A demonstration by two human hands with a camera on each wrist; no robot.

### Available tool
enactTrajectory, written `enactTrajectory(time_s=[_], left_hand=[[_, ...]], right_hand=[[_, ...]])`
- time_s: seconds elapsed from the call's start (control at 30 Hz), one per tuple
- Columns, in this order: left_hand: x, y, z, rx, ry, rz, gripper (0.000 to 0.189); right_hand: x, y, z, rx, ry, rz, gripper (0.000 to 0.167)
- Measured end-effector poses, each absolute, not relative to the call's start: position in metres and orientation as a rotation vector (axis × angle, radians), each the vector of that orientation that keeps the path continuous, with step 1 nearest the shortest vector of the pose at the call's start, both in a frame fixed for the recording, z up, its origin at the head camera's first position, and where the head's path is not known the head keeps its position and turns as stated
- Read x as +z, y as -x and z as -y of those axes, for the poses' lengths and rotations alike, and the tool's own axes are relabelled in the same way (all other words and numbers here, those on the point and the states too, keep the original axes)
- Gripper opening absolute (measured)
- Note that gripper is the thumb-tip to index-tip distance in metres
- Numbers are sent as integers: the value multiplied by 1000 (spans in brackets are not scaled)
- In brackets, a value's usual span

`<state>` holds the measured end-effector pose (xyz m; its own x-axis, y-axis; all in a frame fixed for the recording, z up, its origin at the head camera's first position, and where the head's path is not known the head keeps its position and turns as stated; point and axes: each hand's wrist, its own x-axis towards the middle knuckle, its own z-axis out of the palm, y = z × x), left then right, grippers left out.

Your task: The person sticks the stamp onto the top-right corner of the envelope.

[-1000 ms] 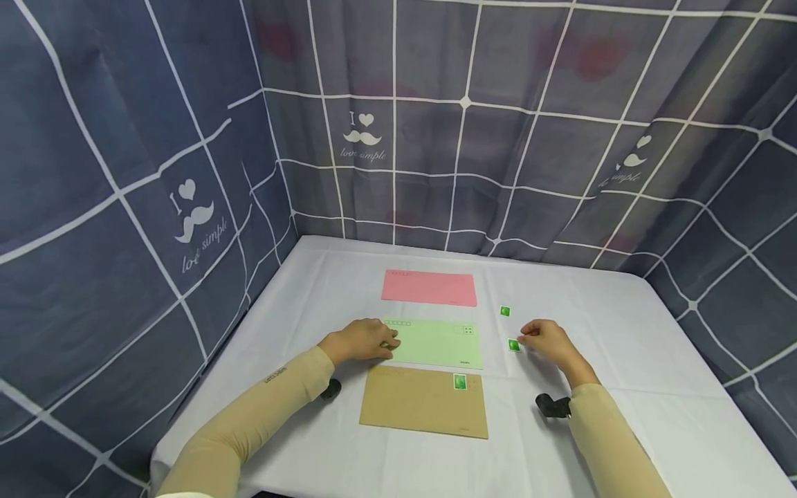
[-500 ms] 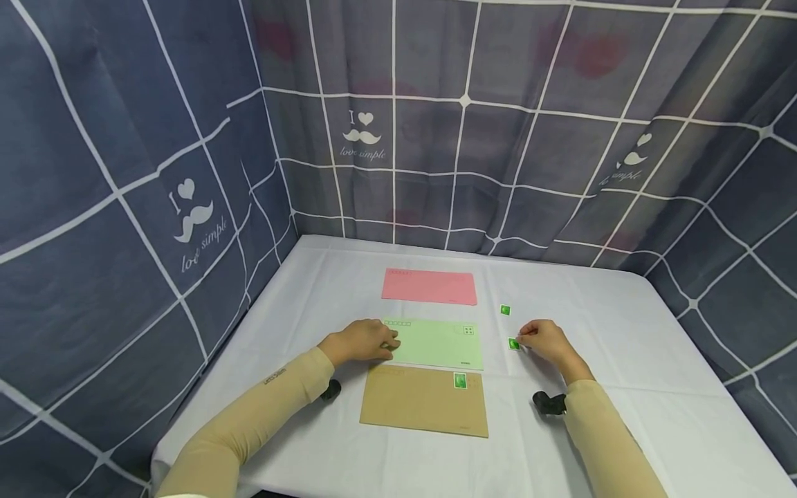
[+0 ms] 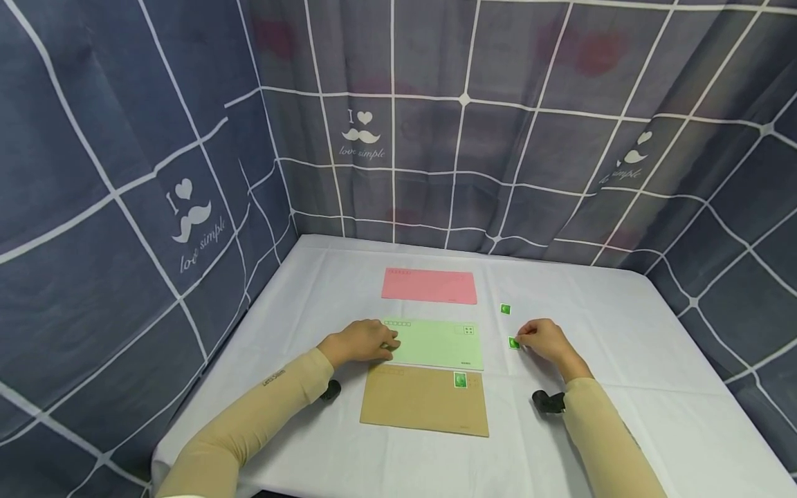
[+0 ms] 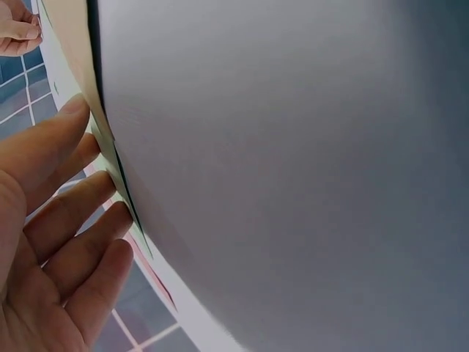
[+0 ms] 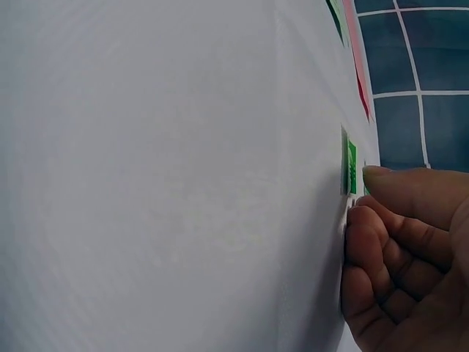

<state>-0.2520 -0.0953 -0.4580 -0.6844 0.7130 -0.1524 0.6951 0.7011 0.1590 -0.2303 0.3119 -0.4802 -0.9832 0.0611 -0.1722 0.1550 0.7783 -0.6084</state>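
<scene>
My left hand (image 3: 369, 340) rests on the left end of a light green envelope (image 3: 436, 344), its fingers spread and loosely bent. In the left wrist view, the fingertips of that left hand (image 4: 66, 220) touch the envelope's edge. The right hand (image 3: 545, 337) pinches the near right edge of a small green stamp (image 3: 513, 342) with thumb and forefinger. From the right wrist, the same stamp (image 5: 352, 167) stands slightly tilted by the thumb tip, the other fingers curled beneath. A second green stamp (image 3: 506, 309) lies farther back.
A pink envelope (image 3: 429, 286) lies behind the green one. In front is a brown envelope (image 3: 423, 404) bearing a green stamp (image 3: 459, 380) at its upper right. White cloth covers the table (image 3: 654, 346), and dark checked curtains (image 3: 429, 138) surround it on the visible sides.
The right thumb and forefinger have drawn closer together at the stamp's edge, and the right forearm has shifted slightly left. The left hand and the envelopes stay in place.
</scene>
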Motion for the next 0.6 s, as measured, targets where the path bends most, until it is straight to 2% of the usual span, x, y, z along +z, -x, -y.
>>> enactTrajectory(time_s=[0.6], left_hand=[[-460,252,96,161,-1121,-2704,39]], right_hand=[[-478,232,-309,-912,-128,-2865,11]])
